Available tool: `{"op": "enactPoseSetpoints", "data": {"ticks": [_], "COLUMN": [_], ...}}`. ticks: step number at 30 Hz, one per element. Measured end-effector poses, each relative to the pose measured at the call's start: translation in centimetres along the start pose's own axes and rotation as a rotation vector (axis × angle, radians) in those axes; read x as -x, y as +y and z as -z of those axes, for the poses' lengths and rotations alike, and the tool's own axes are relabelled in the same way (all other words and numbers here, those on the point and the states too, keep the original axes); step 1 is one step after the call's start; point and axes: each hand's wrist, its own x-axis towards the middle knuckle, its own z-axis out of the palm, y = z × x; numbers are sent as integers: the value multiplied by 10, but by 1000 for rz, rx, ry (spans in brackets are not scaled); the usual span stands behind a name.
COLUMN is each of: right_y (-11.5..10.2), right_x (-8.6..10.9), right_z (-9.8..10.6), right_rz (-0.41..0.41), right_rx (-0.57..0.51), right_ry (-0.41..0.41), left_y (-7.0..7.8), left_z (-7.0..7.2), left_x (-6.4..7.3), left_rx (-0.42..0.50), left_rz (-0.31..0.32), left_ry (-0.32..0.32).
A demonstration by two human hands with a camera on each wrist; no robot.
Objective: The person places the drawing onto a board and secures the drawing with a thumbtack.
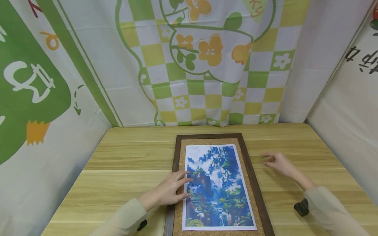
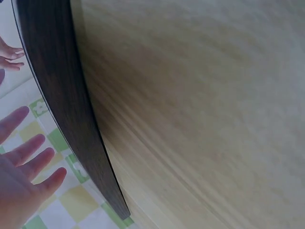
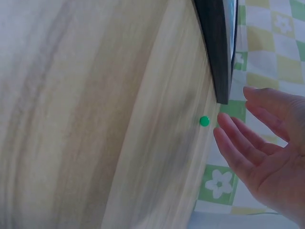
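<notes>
A landscape picture (image 1: 218,186) of blue mountains and waterfalls lies on a cork board (image 1: 182,164) with a dark wooden frame (image 1: 209,136). My left hand (image 1: 169,190) reaches over the board's left side, fingers spread, fingertips at the picture's left edge; whether they press on it I cannot tell. To the right of the board, my right hand (image 1: 279,164) is just above the table with loosely bent fingers. A small round green pushpin (image 3: 204,121) is on the table close to those fingertips, apparently apart from them in the right wrist view.
The board lies on a wood-grain table (image 1: 127,160). A patterned cloth curtain (image 1: 203,85) hangs behind the table's far edge, with printed cloth walls at left (image 1: 35,98) and right (image 1: 348,108). Each wrist carries a small black device (image 1: 302,207).
</notes>
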Motion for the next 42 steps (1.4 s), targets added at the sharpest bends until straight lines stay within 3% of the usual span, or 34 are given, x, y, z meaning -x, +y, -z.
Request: {"op": "enactPoseSetpoints", "data": {"ticks": [8, 17, 42], "right_y": [10, 21, 33], "right_x": [-10, -19, -34], "right_z": [0, -2, -3], "right_rz": [-27, -58, -44], "right_rx": [1, -12, 51], "right_ry": [23, 3, -8], "left_y": [-2, -1, -1], "left_z": [-2, -3, -1], "left_x": [4, 5, 5], "left_rx": [-33, -21, 15], "left_rz": [-31, 10, 25], "left_ry": [-76, -167, -246]}}
